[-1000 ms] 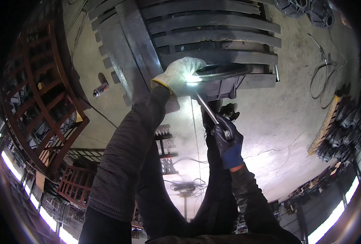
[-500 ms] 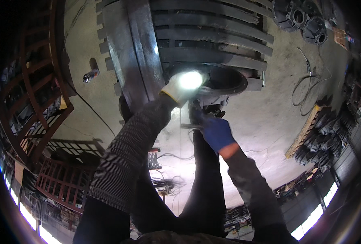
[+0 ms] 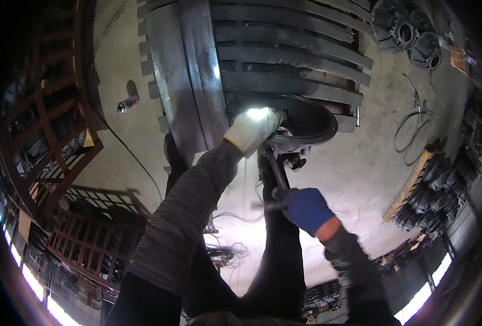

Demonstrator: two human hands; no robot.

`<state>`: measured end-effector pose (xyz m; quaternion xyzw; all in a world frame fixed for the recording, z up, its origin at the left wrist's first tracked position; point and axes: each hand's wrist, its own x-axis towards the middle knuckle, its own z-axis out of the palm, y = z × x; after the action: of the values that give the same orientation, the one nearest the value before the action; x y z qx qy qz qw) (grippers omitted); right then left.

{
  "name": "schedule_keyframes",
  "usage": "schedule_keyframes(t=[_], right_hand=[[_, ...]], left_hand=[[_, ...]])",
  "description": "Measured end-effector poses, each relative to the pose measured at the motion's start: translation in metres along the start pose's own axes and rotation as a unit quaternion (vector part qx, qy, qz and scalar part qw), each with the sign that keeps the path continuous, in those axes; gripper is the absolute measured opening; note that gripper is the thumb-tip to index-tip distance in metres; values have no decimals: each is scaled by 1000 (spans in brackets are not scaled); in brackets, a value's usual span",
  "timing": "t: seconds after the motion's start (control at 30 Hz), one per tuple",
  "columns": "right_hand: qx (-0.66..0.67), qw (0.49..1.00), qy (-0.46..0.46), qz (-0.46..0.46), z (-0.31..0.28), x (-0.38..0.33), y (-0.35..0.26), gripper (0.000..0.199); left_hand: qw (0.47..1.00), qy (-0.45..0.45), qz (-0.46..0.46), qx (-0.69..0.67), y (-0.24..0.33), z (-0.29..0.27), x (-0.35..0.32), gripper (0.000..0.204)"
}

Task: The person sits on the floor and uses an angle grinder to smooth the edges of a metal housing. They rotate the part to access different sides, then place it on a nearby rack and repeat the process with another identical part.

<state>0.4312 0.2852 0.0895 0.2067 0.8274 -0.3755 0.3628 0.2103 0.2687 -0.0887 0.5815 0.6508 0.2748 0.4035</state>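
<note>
Currently, a dark round housing (image 3: 309, 119) is seen ahead of the person, at the near edge of a slatted pallet (image 3: 301, 57), with its wide mouth turned upward. Its left side is covered by the white-gloved left hand (image 3: 255, 130), whose fingers are bent over the rim into the mouth; how far they are closed, and whether anything is gripped by them, cannot be told, since the fingertips are hidden. The back of that glove is lit by a bright patch of light. By the blue-gloved right hand (image 3: 308, 211), lower and further right, a metal tool (image 3: 277, 169) is held in a closed fist; its shaft is slanted up to the near side of the housing, where the exact contact cannot be made out, and a blurred piece is seen sticking out leftward beside the fist. Left of the housing, a long metal plate (image 3: 189, 76) is laid over the pallet. On the floor, a spray can (image 3: 128, 104) is seen lying to the left, while a looped hose (image 3: 409, 133) and some other housings (image 3: 401, 33) are seen to the right
</note>
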Motion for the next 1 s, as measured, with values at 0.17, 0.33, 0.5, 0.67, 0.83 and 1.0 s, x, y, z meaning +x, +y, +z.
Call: schedule_keyframes(t=[0.17,0.33,0.5,0.67,0.83,1.0], right_hand=[[200,978,38,-39,-32,-36,22,48],[452,890,59,21,64,-6,21,35],[416,900,57,113,179,101,16,22],[352,926,65,124,193,145,23,21],[273,948,103,129,178,142,24,19],[189,970,141,57,182,142,28,18]], left_hand=[[999,-33,35,-13,12,-16,5,27],[982,-185,18,-42,-19,-53,-2,38],[970,-181,121,105,-92,-37,-1,55],[977,-212,16,38,-74,-37,18,46],[945,-276,-49,166,47,-28,62,31],[931,-300,113,173,108,-20,107,63]])
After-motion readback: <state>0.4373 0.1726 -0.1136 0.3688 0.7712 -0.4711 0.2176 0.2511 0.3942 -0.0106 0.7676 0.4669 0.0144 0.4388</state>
